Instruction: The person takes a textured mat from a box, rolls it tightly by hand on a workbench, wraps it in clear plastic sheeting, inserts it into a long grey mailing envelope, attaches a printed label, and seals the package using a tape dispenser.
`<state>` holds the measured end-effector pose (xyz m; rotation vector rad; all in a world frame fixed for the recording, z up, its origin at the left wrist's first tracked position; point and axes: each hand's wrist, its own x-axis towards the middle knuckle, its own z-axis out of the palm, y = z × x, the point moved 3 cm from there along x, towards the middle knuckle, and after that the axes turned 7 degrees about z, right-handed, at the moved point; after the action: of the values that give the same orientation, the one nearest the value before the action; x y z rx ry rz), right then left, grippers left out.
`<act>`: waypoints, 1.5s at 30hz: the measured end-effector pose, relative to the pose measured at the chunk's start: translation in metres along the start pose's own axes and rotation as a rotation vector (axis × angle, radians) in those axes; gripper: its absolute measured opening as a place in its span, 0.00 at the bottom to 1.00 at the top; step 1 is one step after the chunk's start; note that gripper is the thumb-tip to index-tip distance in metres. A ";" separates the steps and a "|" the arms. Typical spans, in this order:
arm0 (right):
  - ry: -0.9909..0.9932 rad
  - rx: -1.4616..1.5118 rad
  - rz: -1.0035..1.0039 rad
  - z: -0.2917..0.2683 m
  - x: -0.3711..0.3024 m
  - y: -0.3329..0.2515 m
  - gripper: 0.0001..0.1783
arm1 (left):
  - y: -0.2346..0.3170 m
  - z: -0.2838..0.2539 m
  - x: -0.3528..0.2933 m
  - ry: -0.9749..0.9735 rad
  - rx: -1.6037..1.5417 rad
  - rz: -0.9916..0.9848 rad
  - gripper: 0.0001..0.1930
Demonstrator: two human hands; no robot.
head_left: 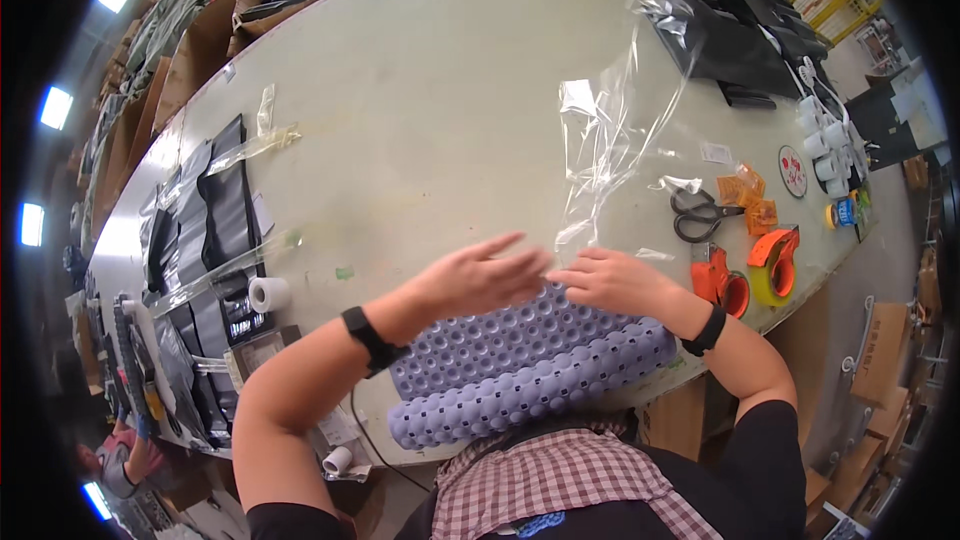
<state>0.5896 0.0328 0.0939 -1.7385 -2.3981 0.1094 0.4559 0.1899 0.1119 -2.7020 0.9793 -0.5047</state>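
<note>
A lavender bath mat [480,355] with round bumps and holes lies in front of me, its near edge rolled into a thick tube. My left hand [485,278] is above the mat's far edge, fingers stretched out and slightly blurred, with nothing visible in it. Close beside it, my right hand [622,282] has its fingers drawn together over the mat's far right part. What those fingers pinch, if anything, is hidden. Just beyond them a crumpled clear plastic bag [605,155] stretches away across the table [430,100].
Black scissors [700,215], orange tape dispensers [715,280] and orange packets [745,190] lie at right. Dark plastic bags [720,45] are piled far right; more dark bags [235,200] and a white roll [268,294] are at left. Another person [130,455] is at lower left.
</note>
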 end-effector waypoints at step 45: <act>-0.628 -0.108 1.053 0.050 0.107 0.091 0.56 | 0.044 -0.008 -0.141 -0.981 -0.697 -1.008 0.30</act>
<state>0.6334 0.1651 0.0408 -3.1744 -1.4532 0.7490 0.3263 0.2476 0.0709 -3.1581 -0.6123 1.1717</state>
